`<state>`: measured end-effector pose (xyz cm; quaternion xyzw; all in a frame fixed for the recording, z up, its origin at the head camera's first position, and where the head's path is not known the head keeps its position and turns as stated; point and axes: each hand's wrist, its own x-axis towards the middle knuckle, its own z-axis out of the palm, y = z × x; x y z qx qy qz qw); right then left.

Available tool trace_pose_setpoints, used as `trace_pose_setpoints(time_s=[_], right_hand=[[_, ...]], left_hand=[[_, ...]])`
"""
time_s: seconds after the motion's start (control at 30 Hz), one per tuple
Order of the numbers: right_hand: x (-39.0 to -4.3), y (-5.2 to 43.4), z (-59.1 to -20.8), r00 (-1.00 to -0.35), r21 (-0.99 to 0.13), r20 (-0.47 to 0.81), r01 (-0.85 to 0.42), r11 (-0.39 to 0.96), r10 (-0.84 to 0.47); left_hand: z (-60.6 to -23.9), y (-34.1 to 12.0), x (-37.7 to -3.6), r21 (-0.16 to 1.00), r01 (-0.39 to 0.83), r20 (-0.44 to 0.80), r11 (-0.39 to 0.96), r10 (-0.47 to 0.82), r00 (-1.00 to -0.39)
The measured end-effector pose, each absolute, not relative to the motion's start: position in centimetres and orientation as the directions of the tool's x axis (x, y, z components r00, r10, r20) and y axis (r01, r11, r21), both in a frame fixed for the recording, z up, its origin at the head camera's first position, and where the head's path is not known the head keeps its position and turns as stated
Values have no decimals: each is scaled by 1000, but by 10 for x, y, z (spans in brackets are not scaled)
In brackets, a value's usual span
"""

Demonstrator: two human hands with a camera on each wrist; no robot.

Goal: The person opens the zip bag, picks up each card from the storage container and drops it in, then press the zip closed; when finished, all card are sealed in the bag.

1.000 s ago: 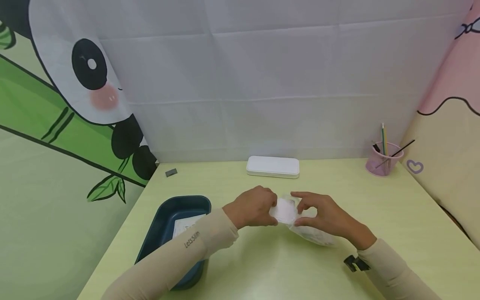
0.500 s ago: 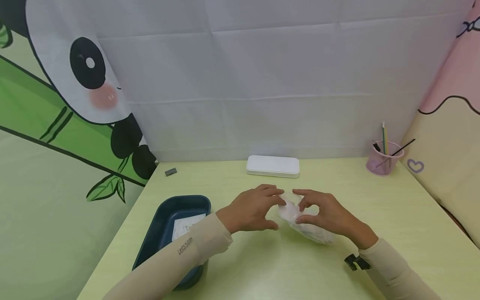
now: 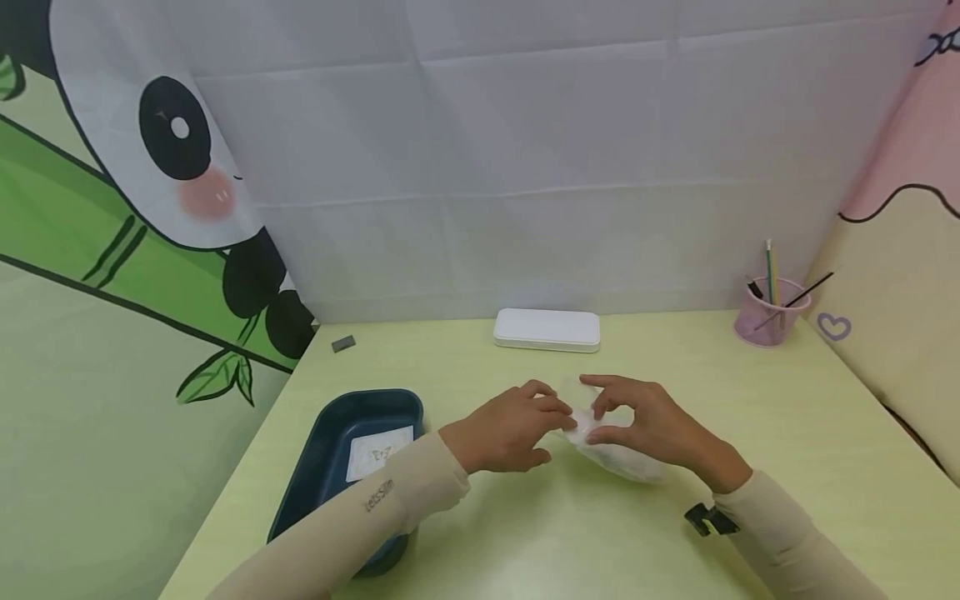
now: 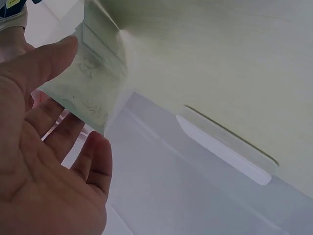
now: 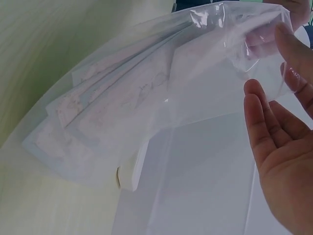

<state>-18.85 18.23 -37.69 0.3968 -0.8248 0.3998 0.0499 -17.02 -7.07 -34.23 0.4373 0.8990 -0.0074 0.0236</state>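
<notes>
Two hands working at the mouth of a translucent bag (image 3: 626, 462), which slants above the desk (image 3: 570, 542) and has several cards (image 5: 122, 107) fanned inside it. The right hand (image 3: 663, 425), at the bag's 2 o'clock, holds the mouth with thumb and forefinger set wide in a C. The left hand (image 3: 506, 433), at 10 o'clock, is slack and grips nothing; its fingertips touch the bag's mouth while the thumb stands apart. Glare on the plastic leaves it uncertain whether those fingertips meet film or the end of a card.

Change: the left hand has let go of the pale card it pinched a second ago. That card now appears to lie mostly within the bag, so its insertion may be judged nearly complete. Half a second ago the left fingers were spread wider; here they bunch closer against the mouth. The right hand's hold is essentially unaltered.

Surroundings, clocked from the bag: at 9 o'clock, a dark blue tray (image 3: 322, 471) bearing a card with a faint drawing (image 3: 380, 452); at 10, a small grey block (image 3: 343, 343); at 11, a white case (image 3: 547, 330); at 2, a pink pencil cup (image 3: 767, 323).
</notes>
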Motion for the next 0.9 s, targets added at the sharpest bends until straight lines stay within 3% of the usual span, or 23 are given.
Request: trace_pose_setpoints(time_s=[0.3, 0.7, 0.9], right_hand=[[-185, 179, -376, -667, -643, 418, -697, 318, -617], [-189, 184, -382, -689, -627, 403, -687, 366, -603], [-190, 184, -383, -699, -628, 383, -676, 385, -604]], left_hand=[[-353, -50, -167, -126, 773, -136, 622, 761, -634], [-348, -90, -169, 5, 756, -40, 655, 755, -654], [-350, -130, -166, 25, 667, -21, 745, 667, -745]])
